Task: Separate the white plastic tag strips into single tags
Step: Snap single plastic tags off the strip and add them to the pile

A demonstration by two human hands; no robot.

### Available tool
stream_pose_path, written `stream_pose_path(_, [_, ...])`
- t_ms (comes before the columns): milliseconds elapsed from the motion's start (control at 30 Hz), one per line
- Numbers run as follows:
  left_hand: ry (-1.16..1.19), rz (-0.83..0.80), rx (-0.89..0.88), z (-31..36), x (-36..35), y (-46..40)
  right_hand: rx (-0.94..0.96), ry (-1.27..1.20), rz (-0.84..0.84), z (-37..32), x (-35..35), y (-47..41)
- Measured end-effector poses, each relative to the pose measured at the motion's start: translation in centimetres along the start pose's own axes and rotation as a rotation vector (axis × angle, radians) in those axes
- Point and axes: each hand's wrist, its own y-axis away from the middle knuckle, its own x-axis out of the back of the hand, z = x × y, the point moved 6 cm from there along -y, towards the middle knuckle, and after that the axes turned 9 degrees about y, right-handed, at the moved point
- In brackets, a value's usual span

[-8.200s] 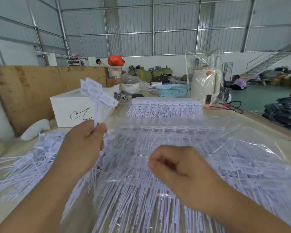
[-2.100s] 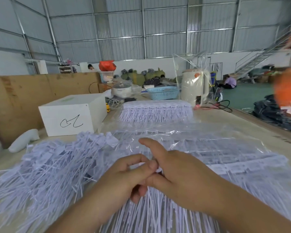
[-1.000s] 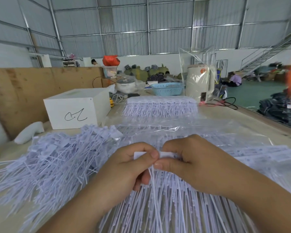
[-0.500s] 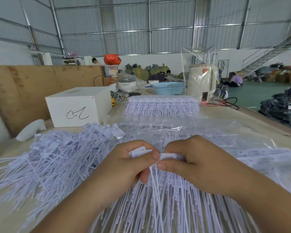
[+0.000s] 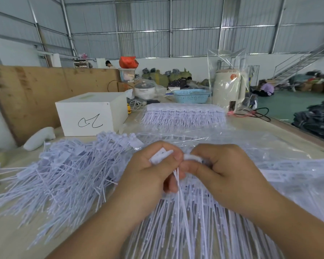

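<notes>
My left hand [image 5: 150,172] pinches the head of a white tag [image 5: 160,156] that is tilted up away from its strip. My right hand [image 5: 221,169] grips the rest of that white tag strip [image 5: 192,157] close beside it, thumbs almost touching. The thin tails hang down between my hands. Under my hands lies a stack of tag strips [image 5: 195,221] on clear plastic. A loose pile of single tags [image 5: 64,174] spreads out on the left.
A white box [image 5: 94,113] with a scribble stands at the back left, a white object [image 5: 39,138] beside it. Another bundle of strips [image 5: 183,114] lies behind, then a blue basket [image 5: 192,95] and a wrapped kettle [image 5: 228,90]. The table edge runs along the right.
My left hand dropped an earlier bunch on the left pile and came to the strip. Over the last second it has bent the end tag upward and away from my right hand.
</notes>
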Motion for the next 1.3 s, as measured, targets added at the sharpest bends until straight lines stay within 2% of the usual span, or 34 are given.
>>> stream_pose_path(67, [0.141, 0.075, -0.060, 0.5, -0.5, 0.0, -0.050, -0.031, 0.212, -0.3, 1.3, 0.1])
stream_pose_path(133, [0.338, 0.143, -0.029, 0.6, -0.1, 0.2, -0.180, -0.202, 0.442, 1.0, 3.5, 0.2])
stream_pose_path(200, [0.403, 0.170, 0.013, 0.6, 0.7, 0.2, -0.233, -0.277, 0.531, 2.0, 5.4, 0.3])
stream_pose_path(267, [0.324, 0.152, 0.044, 0.5, 1.1, 0.1, -0.193, -0.239, 0.358, 1.5, 4.9, 0.1])
stream_pose_path(367, [0.195, 0.024, 0.128, -0.6, 0.0, 0.1, -0.014, -0.125, -0.087, -0.9, 0.9, 0.0])
stream_pose_path(433, [0.136, -0.073, 0.162, -1.3, -0.8, 0.3, 0.101, 0.043, -0.207, -1.5, -0.7, 0.3])
stream_pose_path(600, [0.139, -0.142, 0.193, -1.2, -1.0, 0.3, 0.151, 0.139, -0.148, -2.0, -0.2, 0.4])
stream_pose_path(767, [0.159, 0.057, 0.155, -1.0, 0.2, 0.0, 0.082, 0.126, -0.168, -1.7, 0.7, 0.4])
stream_pose_path(867, [0.209, 0.157, 0.070, 0.4, 1.4, -0.3, 0.060, 0.305, -0.144, -1.3, 1.6, 0.1])
stream_pose_path(933, [0.198, 0.174, 0.043, 0.9, 1.9, -0.3, 0.018, 0.299, -0.146, -0.9, 1.9, -0.1])
stream_pose_path(1000, [0.070, 0.141, 0.019, 1.0, 2.0, -0.3, 0.032, 0.328, -0.133, -1.0, 2.0, -0.2])
stream_pose_path(1100, [-0.029, 0.101, -0.004, 0.9, 1.7, -0.2, 0.036, 0.256, -0.110, -0.8, 2.2, -0.2])
stream_pose_path(1233, [-0.051, 0.072, 0.038, 0.3, 1.3, -0.1, 0.056, 0.159, -0.202, -0.4, 1.3, -0.1])
stream_pose_path(1300, [-0.015, 0.081, 0.056, 0.2, 1.2, 0.0, 0.047, 0.088, -0.145, -0.5, 1.2, -0.1])
